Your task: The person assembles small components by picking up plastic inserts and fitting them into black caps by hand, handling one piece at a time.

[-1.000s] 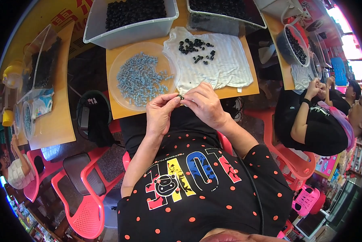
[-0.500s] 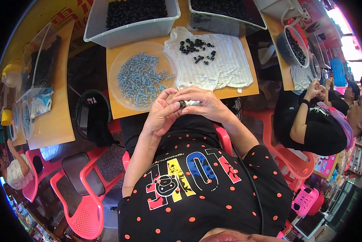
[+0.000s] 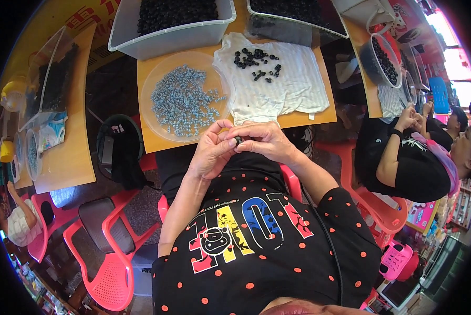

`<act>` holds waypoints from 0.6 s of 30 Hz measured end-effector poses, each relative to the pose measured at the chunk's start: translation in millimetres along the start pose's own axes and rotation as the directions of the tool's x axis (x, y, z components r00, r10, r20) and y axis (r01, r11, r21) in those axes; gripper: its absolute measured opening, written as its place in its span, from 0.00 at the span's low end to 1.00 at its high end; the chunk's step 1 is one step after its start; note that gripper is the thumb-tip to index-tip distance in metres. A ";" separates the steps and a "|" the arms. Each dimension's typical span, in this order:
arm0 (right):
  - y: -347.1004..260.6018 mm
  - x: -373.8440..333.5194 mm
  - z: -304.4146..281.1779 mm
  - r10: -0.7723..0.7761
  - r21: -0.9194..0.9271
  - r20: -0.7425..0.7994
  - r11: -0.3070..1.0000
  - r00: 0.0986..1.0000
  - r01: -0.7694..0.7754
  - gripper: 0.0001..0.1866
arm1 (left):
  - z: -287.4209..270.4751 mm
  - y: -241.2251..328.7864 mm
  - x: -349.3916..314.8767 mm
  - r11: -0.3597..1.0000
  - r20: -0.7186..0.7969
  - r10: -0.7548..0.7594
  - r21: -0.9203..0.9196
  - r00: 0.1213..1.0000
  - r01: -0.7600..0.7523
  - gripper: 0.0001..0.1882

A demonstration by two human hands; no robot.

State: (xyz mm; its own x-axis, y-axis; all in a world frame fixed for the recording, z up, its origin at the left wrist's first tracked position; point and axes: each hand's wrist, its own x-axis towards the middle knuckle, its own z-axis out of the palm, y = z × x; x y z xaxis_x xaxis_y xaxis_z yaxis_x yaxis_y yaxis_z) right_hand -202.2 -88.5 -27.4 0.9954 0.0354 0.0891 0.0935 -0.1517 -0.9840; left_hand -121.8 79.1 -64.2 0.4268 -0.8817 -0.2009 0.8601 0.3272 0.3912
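Over my lap, just off the table's near edge, my left hand (image 3: 214, 149) and my right hand (image 3: 265, 140) meet. Between their fingertips sits a small round black part (image 3: 239, 140); both hands pinch it. Beyond my left hand, a shallow clear round tray (image 3: 150, 79) holds a heap of small blue-grey metal springs (image 3: 185, 100). On a white striped cloth (image 3: 277, 97) to its right lies a loose group of black round parts (image 3: 255, 58), with some smaller black pieces among them.
Two clear plastic bins, the left bin (image 3: 172, 44) and the right bin (image 3: 282, 32), hold many black parts at the table's back. A pink chair (image 3: 109, 278) stands at left. To the right, a person (image 3: 403, 157) works at another table (image 3: 373, 102).
The black part is turned between my fingertips, and the whitish bit seen by my right fingers no longer shows. My hands have drawn slightly closer around it.
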 end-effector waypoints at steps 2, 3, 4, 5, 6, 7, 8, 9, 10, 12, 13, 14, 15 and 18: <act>4.7 -2.8 2.8 0.019 0.035 -0.022 0.999 1.000 -0.018 0.13 | -1.1 -0.5 0.1 1.000 -0.006 -0.011 0.001 1.000 0.011 0.18; 6.0 -4.1 4.0 0.039 0.070 -0.044 0.997 0.998 -0.036 0.12 | -3.2 -1.8 0.8 1.000 -0.005 -0.016 0.017 1.000 0.016 0.18; 6.2 -5.6 6.6 0.038 0.071 -0.045 0.997 0.998 -0.035 0.12 | -3.9 -2.2 0.9 0.999 -0.005 -0.022 0.034 1.000 0.022 0.18; 5.9 -7.2 9.4 0.126 0.183 -0.057 0.976 0.990 -0.114 0.13 | -3.3 -3.2 0.9 0.999 -0.004 -0.023 0.035 1.000 0.023 0.18; 6.1 -8.2 10.8 0.213 0.294 -0.059 0.937 0.975 -0.187 0.13 | -1.2 -5.2 1.3 1.000 -0.062 -0.009 0.016 0.998 0.010 0.17; 7.4 -8.7 10.6 0.211 0.294 -0.061 0.938 0.976 -0.185 0.13 | 1.3 -6.8 1.9 1.000 -0.120 0.005 -0.002 0.993 -0.005 0.17; 9.6 -9.1 9.9 0.224 0.389 -0.059 0.903 0.973 -0.185 0.14 | 3.5 -7.9 3.4 1.000 -0.118 0.004 0.000 0.993 -0.005 0.17; 12.2 -9.5 8.6 0.236 0.479 -0.056 0.859 0.970 -0.182 0.14 | 5.9 -8.6 5.4 1.000 -0.136 0.011 0.020 0.991 -0.008 0.17; 16.2 -11.0 2.5 0.215 0.435 -0.019 0.881 0.976 -0.185 0.17 | 7.9 -8.0 8.0 0.999 -0.153 0.017 0.041 0.988 -0.011 0.18; 19.7 -15.8 -11.1 0.220 0.470 0.000 0.861 0.976 -0.194 0.19 | 13.3 -1.8 11.3 0.995 -0.150 0.038 0.098 0.988 -0.023 0.19; 20.1 -17.0 -15.0 0.227 0.506 0.021 0.838 0.974 -0.206 0.20 | 16.2 2.7 13.6 0.988 -0.149 0.056 0.152 0.987 -0.033 0.20; 15.0 -16.0 -16.5 0.234 0.482 -0.091 0.861 0.968 -0.163 0.22 | 18.5 9.0 17.3 0.975 -0.150 0.093 0.214 0.984 -0.060 0.21; 16.5 -15.5 -20.0 0.271 0.489 -0.166 0.857 0.948 -0.160 0.21 | 13.2 16.5 22.2 0.949 -0.124 0.150 0.298 0.981 -0.107 0.16; 26.4 -16.9 -41.0 0.372 0.487 -0.207 0.841 0.905 -0.234 0.20 | 30.6 69.4 49.0 0.753 -0.112 0.346 0.625 0.931 -0.205 0.13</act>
State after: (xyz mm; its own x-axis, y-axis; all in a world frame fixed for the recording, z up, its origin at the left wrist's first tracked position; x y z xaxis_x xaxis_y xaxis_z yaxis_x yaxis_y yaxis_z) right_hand -215.7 -133.6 -48.6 0.9400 -0.2286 -0.2533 -0.1651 0.3450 -0.9240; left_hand -49.8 48.2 -19.4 0.7266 -0.6700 -0.1522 0.3859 0.2147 0.8972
